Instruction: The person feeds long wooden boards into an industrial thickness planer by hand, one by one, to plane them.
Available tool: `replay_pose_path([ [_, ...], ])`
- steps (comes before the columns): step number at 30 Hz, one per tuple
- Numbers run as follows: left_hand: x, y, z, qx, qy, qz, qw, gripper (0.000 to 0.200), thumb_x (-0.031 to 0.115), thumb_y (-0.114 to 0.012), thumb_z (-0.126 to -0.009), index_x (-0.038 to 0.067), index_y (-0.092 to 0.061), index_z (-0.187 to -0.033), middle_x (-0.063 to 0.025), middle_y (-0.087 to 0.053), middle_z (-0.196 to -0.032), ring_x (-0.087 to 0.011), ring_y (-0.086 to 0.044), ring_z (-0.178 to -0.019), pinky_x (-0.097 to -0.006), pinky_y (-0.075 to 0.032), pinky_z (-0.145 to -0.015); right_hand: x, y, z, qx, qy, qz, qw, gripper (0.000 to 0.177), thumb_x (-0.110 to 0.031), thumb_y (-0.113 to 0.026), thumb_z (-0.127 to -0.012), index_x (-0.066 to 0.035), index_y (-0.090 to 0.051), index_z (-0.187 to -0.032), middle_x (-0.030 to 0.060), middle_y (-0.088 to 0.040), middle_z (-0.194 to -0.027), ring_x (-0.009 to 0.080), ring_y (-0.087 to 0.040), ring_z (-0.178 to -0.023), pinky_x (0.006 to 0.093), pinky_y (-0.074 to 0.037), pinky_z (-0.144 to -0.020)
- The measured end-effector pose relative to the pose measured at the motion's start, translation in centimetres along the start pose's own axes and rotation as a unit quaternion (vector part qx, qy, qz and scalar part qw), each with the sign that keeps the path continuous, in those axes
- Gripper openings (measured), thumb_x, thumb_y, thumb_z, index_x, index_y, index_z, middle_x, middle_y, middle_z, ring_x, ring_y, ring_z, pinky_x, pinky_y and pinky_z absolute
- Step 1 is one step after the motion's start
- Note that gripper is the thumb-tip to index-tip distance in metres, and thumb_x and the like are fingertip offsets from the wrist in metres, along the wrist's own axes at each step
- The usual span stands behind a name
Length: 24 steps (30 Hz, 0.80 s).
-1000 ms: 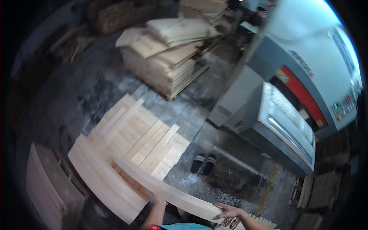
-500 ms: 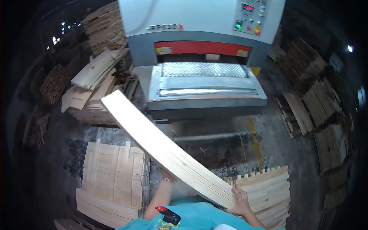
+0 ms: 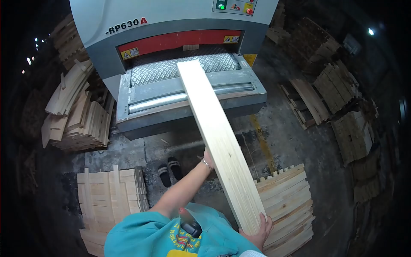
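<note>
A long pale wooden board [image 3: 229,150] stretches from near my body up to the machine, its far end over the textured metal infeed bed [image 3: 156,75]. My right hand [image 3: 259,231] grips the board's near end, thumb on top. At the board's left edge, about midway, is my left hand [image 3: 208,157]; its fingers are hidden beneath the board. The machine [image 3: 171,19] has a red strip across its opening, where a small wood piece [image 3: 191,47] shows.
Stacked boards stand at lower left [image 3: 102,192] and lower right [image 3: 287,205], beside the held board. More wood piles lie at left [image 3: 81,115] and right [image 3: 338,85]. Dark slippers [image 3: 169,171] rest on the floor left of my left forearm.
The board has swung right and forward, its far end moving from left of the machine to over the infeed bed. Both hands have kept with it, and the view has shifted.
</note>
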State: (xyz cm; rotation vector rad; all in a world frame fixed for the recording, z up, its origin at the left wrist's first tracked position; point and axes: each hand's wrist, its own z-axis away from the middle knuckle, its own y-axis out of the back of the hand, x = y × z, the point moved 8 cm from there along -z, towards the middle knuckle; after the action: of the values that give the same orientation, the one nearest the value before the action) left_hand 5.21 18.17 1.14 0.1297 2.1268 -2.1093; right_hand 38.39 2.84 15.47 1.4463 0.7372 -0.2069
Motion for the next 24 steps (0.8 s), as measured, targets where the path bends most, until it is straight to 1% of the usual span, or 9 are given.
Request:
replay_pose_path([
  [3,2.8,-1.8,-3.9,0.041,-0.005,-0.050,0.998,0.065,0.053,-0.032,-0.094,0.004,-0.045,-0.135,-0.0192,-0.047,-0.137,-0.0375,-0.046,-0.125,-0.0518,-0.033,-0.106,-3.3,-0.5,-3.2,0.017,-0.022,0.007,1.000,0.091,-0.022,-0.084,-0.047,-0.010,-0.046,-0.129,0.0229,-0.036,-0.123,0.0413,-0.033,-0.117,0.0552,-0.029,-0.096],
  [6,5.0,-5.0,-4.0,0.071,-0.013,-0.213,0.974,0.062,0.049,-0.032,-0.096,0.003,-0.046,-0.134,-0.0160,-0.049,-0.136,-0.0325,-0.047,-0.125,-0.0474,-0.034,-0.106,-7.1,-1.6,-7.0,0.024,-0.029,0.017,0.999,0.092,-0.021,-0.084,-0.048,-0.010,-0.045,-0.130,0.0222,-0.036,-0.123,0.0407,-0.032,-0.118,0.0548,-0.028,-0.098],
  [9,7.8,0.1,-1.5,0.176,0.042,-0.341,0.923,0.059,0.050,-0.035,-0.096,0.006,-0.047,-0.133,-0.0123,-0.052,-0.133,-0.0277,-0.049,-0.123,-0.0452,-0.036,-0.103,-10.6,-3.8,-10.9,0.025,-0.025,0.015,0.999,0.092,-0.021,-0.083,-0.049,-0.010,-0.044,-0.131,0.0214,-0.036,-0.124,0.0404,-0.032,-0.119,0.0546,-0.028,-0.099],
  [13,14.0,8.6,8.7,0.335,0.107,-0.432,0.830,0.053,0.051,-0.043,-0.094,0.012,-0.052,-0.128,-0.0069,-0.058,-0.125,-0.0169,-0.055,-0.111,-0.0381,-0.041,-0.093,-14.7,-6.1,-16.0,0.016,-0.020,0.003,1.000,0.091,-0.023,-0.083,-0.051,-0.010,-0.043,-0.132,0.0212,-0.036,-0.125,0.0408,-0.031,-0.120,0.0547,-0.027,-0.100],
  [15,17.9,13.4,15.6,0.455,0.096,-0.496,0.733,0.048,0.049,-0.043,-0.095,0.012,-0.057,-0.123,-0.0066,-0.064,-0.113,-0.0168,-0.060,-0.097,-0.0363,-0.045,-0.083,-15.9,-6.9,-17.8,0.012,-0.015,0.006,1.000,0.092,-0.023,-0.083,-0.051,-0.010,-0.043,-0.132,0.0214,-0.036,-0.125,0.0410,-0.031,-0.119,0.0548,-0.027,-0.100],
  [16,21.0,18.9,19.2,0.481,0.076,-0.537,0.689,0.044,0.046,-0.045,-0.095,0.011,-0.061,-0.116,-0.0061,-0.068,-0.100,-0.0153,-0.063,-0.081,-0.0341,-0.048,-0.069,-16.1,-7.2,-18.4,0.010,-0.014,0.012,1.000,0.092,-0.023,-0.083,-0.051,-0.010,-0.042,-0.133,0.0217,-0.036,-0.125,0.0411,-0.031,-0.119,0.0547,-0.027,-0.100],
  [17,24.1,26.7,23.7,0.486,0.063,-0.516,0.703,0.041,0.044,-0.053,-0.092,0.009,-0.064,-0.111,-0.0072,-0.069,-0.092,-0.0171,-0.063,-0.071,-0.0321,-0.050,-0.061,-16.2,-7.4,-18.7,0.007,-0.012,0.020,1.000,0.092,-0.024,-0.083,-0.051,-0.010,-0.042,-0.133,0.0219,-0.036,-0.125,0.0411,-0.032,-0.119,0.0546,-0.027,-0.100],
  [20,27.9,24.4,34.6,0.628,-0.001,-0.550,0.551,0.044,0.038,-0.057,-0.088,-0.002,-0.065,-0.104,-0.0121,-0.068,-0.084,-0.0203,-0.064,-0.067,-0.0337,-0.052,-0.057,-16.7,-7.8,-19.6,0.011,-0.013,0.019,1.000,0.100,-0.023,-0.082,-0.050,-0.009,-0.036,-0.138,0.0218,-0.036,-0.125,0.0411,-0.033,-0.118,0.0537,-0.028,-0.100],
  [24,32.4,31.6,45.2,0.705,0.044,-0.539,0.460,0.054,0.042,-0.059,-0.084,-0.009,-0.065,-0.100,-0.0204,-0.068,-0.085,-0.0282,-0.067,-0.075,-0.0378,-0.053,-0.063,-17.5,-8.2,-20.7,0.018,-0.015,0.025,0.999,0.107,-0.022,-0.082,-0.048,-0.008,-0.031,-0.141,0.0207,-0.037,-0.125,0.0402,-0.034,-0.118,0.0523,-0.029,-0.100],
])
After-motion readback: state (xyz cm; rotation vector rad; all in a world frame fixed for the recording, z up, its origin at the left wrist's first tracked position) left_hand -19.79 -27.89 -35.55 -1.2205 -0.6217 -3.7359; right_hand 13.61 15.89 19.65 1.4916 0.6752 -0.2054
